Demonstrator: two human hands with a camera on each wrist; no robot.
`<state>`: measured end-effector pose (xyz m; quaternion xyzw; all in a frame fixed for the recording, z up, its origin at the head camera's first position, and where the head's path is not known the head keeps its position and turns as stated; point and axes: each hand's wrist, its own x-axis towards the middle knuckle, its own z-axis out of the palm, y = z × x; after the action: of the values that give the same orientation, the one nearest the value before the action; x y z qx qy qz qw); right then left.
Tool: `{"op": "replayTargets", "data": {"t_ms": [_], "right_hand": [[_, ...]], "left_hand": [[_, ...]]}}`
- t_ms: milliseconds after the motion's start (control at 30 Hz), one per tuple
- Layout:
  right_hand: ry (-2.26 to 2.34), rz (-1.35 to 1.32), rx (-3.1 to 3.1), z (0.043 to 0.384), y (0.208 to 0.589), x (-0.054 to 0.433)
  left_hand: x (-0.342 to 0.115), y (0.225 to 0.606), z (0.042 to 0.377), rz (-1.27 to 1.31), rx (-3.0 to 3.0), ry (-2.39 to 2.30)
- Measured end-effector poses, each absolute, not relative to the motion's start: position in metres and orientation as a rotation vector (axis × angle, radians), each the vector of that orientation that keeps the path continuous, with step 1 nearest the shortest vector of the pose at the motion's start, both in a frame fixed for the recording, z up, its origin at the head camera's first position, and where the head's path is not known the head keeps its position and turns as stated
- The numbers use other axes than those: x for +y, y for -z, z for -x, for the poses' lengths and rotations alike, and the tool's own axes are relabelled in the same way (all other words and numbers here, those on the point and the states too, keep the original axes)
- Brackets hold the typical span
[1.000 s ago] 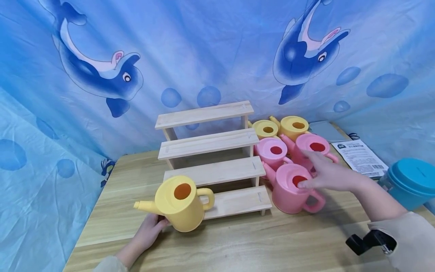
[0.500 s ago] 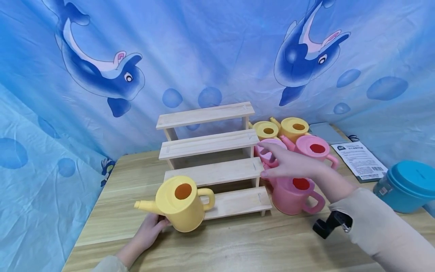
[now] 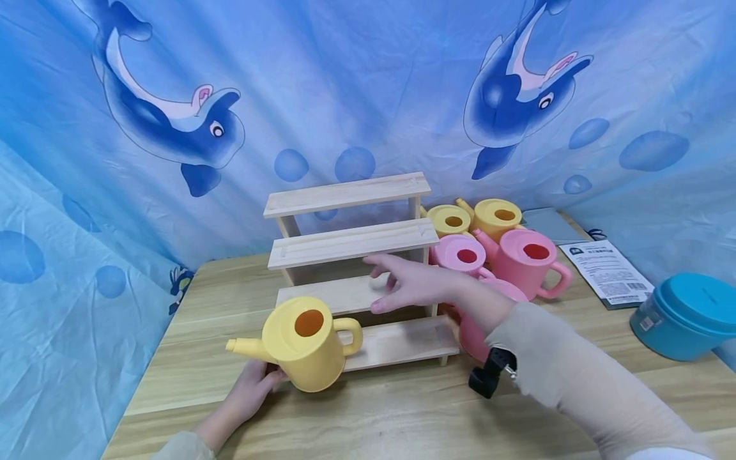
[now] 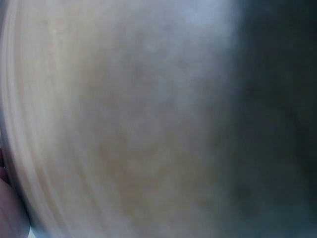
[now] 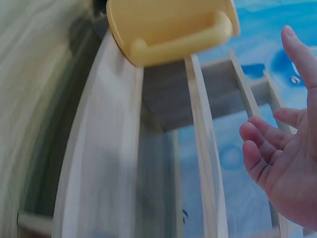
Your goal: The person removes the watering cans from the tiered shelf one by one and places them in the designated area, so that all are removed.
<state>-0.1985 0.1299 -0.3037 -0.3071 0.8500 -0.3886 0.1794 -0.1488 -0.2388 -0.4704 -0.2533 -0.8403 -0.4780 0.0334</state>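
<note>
A yellow watering can point(image 3: 305, 345) stands at the left end of the lowest step of a pale wooden tiered shelf point(image 3: 351, 246), its spout to the left. My left hand point(image 3: 253, 386) lies low beside it, under the spout; its fingertips are hidden behind the can. Blurred wood point(image 4: 133, 124) fills most of the left wrist view. My right hand point(image 3: 411, 281) hovers in front of the middle steps, fingers loosely bent and spread, holding nothing. In the right wrist view, the same can's handle point(image 5: 188, 44) shows at the top, left of my right hand point(image 5: 292, 153).
Right of the shelf stand pink watering cans point(image 3: 526, 255) and two yellow watering cans point(image 3: 497, 217) behind them; my right forearm covers part of the nearest pink one. Further right are a printed sheet point(image 3: 609, 271) and a blue lidded tub point(image 3: 684, 316). A dolphin curtain point(image 3: 356, 83) hangs behind.
My right hand has moved left from over the nearest pink watering can, past the others, to the front of the shelf. My left hand and the yellow watering can have stayed put.
</note>
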Motion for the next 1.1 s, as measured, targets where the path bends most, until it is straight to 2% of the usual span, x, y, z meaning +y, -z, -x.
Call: {"op": "replayTargets", "data": {"t_ms": [500,1100], "right_hand": [[0.974,1.018,2.324,0.194,0.315,0.068],[0.986,1.076,2.331,0.188,0.332,0.042]], "left_hand": [[-0.24,0.474,0.149,0.773,-2.579,1.452],[-0.239,0.472,0.151,0.819,-2.542,1.463]]}}
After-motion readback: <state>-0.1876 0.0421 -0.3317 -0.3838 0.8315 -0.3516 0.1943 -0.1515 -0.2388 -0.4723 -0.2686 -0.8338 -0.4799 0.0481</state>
